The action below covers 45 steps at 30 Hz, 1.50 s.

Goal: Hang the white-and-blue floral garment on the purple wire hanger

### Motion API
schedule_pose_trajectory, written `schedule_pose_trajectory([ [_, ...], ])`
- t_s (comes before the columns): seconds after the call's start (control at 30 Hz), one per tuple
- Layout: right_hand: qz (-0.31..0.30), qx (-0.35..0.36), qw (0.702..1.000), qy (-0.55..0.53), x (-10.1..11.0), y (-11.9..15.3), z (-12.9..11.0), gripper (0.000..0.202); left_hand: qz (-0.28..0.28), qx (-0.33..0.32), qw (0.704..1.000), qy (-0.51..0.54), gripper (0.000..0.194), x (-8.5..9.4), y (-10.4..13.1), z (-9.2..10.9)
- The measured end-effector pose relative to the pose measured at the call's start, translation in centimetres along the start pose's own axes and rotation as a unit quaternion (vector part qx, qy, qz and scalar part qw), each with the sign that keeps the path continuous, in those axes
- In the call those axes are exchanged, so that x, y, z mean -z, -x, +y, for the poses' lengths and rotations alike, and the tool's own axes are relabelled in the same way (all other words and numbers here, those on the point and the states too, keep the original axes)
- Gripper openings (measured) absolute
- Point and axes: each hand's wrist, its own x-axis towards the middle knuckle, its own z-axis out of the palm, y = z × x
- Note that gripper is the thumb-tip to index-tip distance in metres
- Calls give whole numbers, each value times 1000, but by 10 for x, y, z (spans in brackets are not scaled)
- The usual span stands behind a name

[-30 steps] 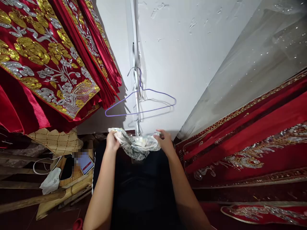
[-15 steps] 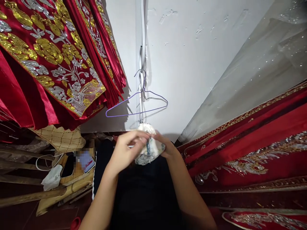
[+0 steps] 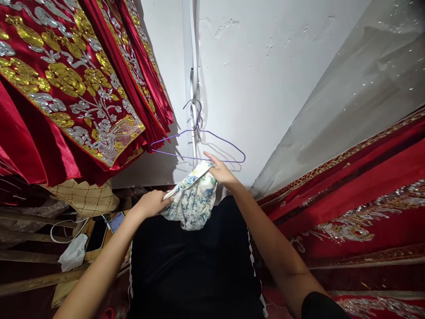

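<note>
- White cloth with a blue, green and yellow floral print (image 3: 195, 204) hangs gathered between both hands, its band slanting up from left to right.
- Left hand (image 3: 153, 203): thumb and fingers pinching the band's lower end.
- Right hand (image 3: 223, 173): gripping the upper end, one digit jutting upward.
- Purple hanger (image 3: 198, 127): just above the right hand.
- Red embroidered garment (image 3: 71, 82): up and left of the left hand.
- Lit phone (image 3: 116, 221): lower left of the left hand.
</note>
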Motion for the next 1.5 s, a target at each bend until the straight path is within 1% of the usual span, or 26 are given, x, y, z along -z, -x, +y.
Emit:
schedule_pose_trajectory([
  [0.07,-8,-5,1000,3,-5,-9,21,57,-23,44,995,-81,35,15,-2,-15],
  [0.1,0,4,1000,4,-4,-11,28,51,-30,51,991,-119,35,22,-3,-21],
  [0.13,17,18,1000,6,-1,-12,32,48,-30,48,987,-153,36,28,-4,-25],
  [0.2,60,47,997,20,13,-12,35,43,-14,23,980,-199,37,39,-8,-28],
  [0.3,98,57,991,68,40,-8,27,39,41,-4,972,-232,34,51,-14,-21],
  [0.37,108,47,988,102,56,-5,19,34,103,8,965,-240,31,58,-19,-12],
  [0.43,114,39,985,125,66,-3,11,28,163,11,961,-224,31,63,-24,-1],
  [0.47,111,37,985,131,68,-1,8,24,183,-5,963,-200,32,64,-27,5],
  [0.57,70,24,992,106,64,3,6,16,214,-103,969,-62,39,66,-37,22],
  [0.63,36,4,997,61,54,6,9,13,221,-161,962,22,42,64,-46,34],
  [0.73,24,-2,1000,20,34,10,15,10,229,-189,952,77,40,59,-60,49],
  [0.83,22,27,999,30,21,16,15,9,243,-186,949,77,36,55,-71,60],
  [0.87,17,43,998,35,20,20,13,11,251,-186,948,63,35,55,-74,63],
  [0.9,17,58,997,39,20,24,10,18,258,-191,946,45,34,56,-76,65],
  [0.93,25,70,996,47,23,28,6,30,262,-200,944,28,33,57,-77,66],
  [1.0,76,86,990,79,33,36,-4,60,257,-228,939,-2,31,63,-79,66],
  [1.07,155,98,975,129,50,41,-12,81,243,-256,935,-30,30,70,-80,65],
  [1.13,215,102,955,175,72,40,-19,89,231,-269,933,-63,29,77,-79,63],
  [1.2,236,83,946,206,97,35,-24,84,229,-265,931,-100,29,82,-77,62],
  [1.27,216,58,950,217,122,31,-31,63,236,-248,931,-123,29,84,-75,61],
  [1.3,186,46,958,212,133,30,-35,50,242,-238,932,-125,30,85,-74,60],
  [1.33,141,30,970,198,142,30,-40,37,249,-229,934,-118,30,85,-74,58],
  [1.37,87,10,981,173,149,31,-45,31,259,-219,935,-104,31,84,-74,55],
  [1.43,-15,-36,995,96,152,34,-53,36,280,-189,939,-60,32,83,-77,46],
  [1.47,-39,-49,997,47,147,35,-56,41,291,-167,941,-39,34,82,-78,42],
  [1.5,-39,-49,998,-3,139,35,-57,44,296,-145,944,-23,36,81,-80,38],
])
